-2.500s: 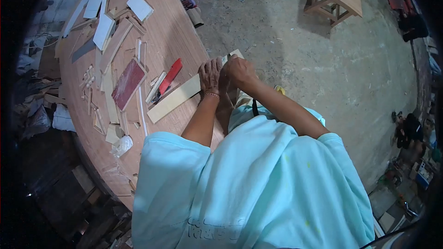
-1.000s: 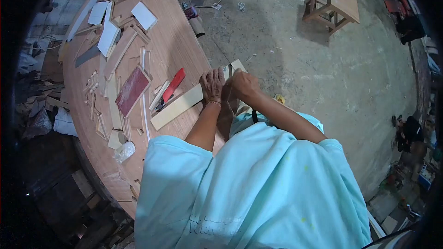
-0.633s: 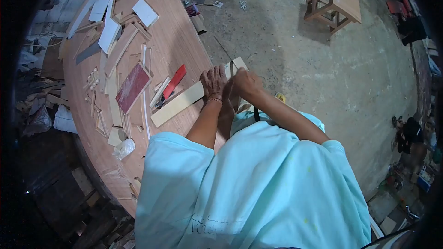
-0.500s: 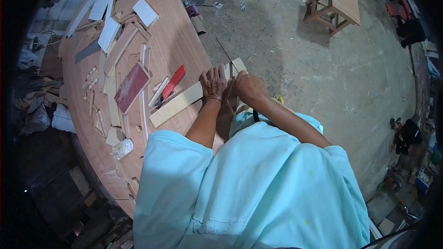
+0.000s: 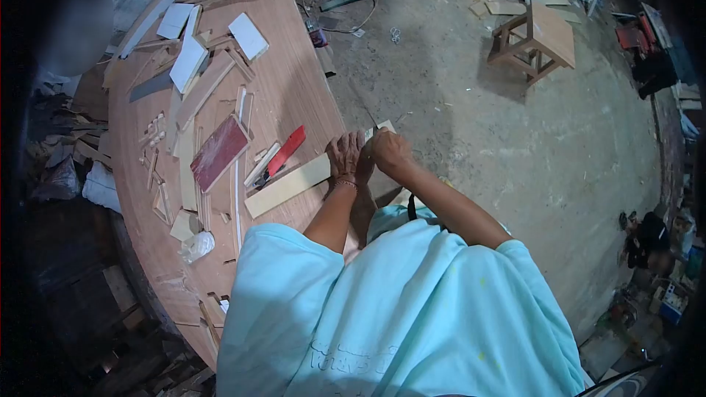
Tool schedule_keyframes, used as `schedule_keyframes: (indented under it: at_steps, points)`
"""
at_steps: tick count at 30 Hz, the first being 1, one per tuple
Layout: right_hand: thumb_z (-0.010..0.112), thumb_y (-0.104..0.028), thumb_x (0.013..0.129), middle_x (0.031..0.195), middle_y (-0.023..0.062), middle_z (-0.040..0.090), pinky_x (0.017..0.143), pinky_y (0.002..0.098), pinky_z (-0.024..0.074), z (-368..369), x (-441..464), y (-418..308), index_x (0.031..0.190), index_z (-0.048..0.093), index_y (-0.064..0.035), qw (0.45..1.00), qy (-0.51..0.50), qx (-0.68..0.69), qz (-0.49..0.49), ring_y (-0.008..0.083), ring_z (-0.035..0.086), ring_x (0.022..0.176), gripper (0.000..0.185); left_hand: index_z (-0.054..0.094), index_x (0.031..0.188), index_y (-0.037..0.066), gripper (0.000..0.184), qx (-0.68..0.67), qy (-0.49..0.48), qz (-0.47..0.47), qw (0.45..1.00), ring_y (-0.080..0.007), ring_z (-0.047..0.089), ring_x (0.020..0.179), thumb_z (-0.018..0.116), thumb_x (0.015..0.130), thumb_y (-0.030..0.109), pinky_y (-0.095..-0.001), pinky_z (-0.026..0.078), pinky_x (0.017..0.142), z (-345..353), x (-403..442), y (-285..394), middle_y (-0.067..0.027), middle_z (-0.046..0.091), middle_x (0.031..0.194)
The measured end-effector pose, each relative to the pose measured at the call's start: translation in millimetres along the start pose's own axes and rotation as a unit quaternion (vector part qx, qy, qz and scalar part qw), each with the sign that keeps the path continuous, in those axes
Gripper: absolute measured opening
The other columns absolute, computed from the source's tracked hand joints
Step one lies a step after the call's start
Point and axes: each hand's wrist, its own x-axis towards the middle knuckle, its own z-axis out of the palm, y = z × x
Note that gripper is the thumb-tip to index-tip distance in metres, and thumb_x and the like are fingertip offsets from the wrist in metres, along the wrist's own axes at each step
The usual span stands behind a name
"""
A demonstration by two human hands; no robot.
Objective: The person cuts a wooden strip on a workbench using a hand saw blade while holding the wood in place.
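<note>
The left grip [image 5: 346, 156] lies palm down over a pale wooden strip [image 5: 290, 185]; whether its thumb closes underneath, I cannot tell. From the left, a maroon board [image 5: 220, 154] and a red tool [image 5: 288, 148] rest on the counter [image 5: 294, 81], the tool just beside the strip. The strip's long axis slants from lower left to upper right, its longer bare length left of the left grip, its short end past the counter's edge. Close to that end, nearer than the left, the right grip [image 5: 392, 153] is curled closed, seemingly about a thin dark blade [image 5: 376, 125] running crosswise to the strip.
</note>
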Motion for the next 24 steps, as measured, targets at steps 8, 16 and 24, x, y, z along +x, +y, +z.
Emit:
schedule_keyframes:
  at_steps: [8, 16, 24]
  points:
    - [0.046, -0.017, 0.072, 0.078, 0.0208, 0.056, 0.060, 0.0379, 0.0450, -5.4, -28.6, -3.2, 0.074, 0.051, 0.0024, 0.994, -0.040, -0.054, 0.089, 0.0315, 0.057, 0.072, 0.020, 0.043, 0.102, 0.006, 0.044, -0.113, 0.024, -0.022, 0.993, -0.0201, 0.041, 0.091, 0.041, 0.071, 0.037, -0.0388, 0.024, 0.083, -26.7, -1.2, 6.9, -0.0079, 0.047, 0.092]
    - [0.041, -0.013, 0.075, 0.074, 0.0232, 0.054, 0.060, 0.0421, 0.0438, -14.2, -32.4, -2.4, 0.082, 0.045, 0.0032, 0.996, -0.046, -0.013, 0.071, 0.0355, 0.055, 0.073, 0.018, 0.044, 0.099, 0.008, 0.038, -0.086, 0.069, -0.019, 0.994, -0.0198, 0.042, 0.090, 0.036, 0.075, 0.037, -0.0407, 0.029, 0.079, -9.3, -3.4, 4.9, -0.0052, 0.046, 0.086]
    - [0.034, -0.014, 0.078, 0.070, 0.0236, 0.054, 0.057, 0.0396, 0.0446, 12.0, -0.9, 10.6, 0.080, 0.044, 0.0038, 0.998, -0.014, -0.042, -0.049, 0.0355, 0.055, 0.068, 0.021, 0.042, 0.101, 0.008, 0.042, -0.075, -0.022, -0.014, 0.997, -0.0180, 0.041, 0.090, 0.042, 0.070, 0.036, -0.0406, 0.025, 0.082, -12.8, -2.8, 3.5, -0.0045, 0.045, 0.089]
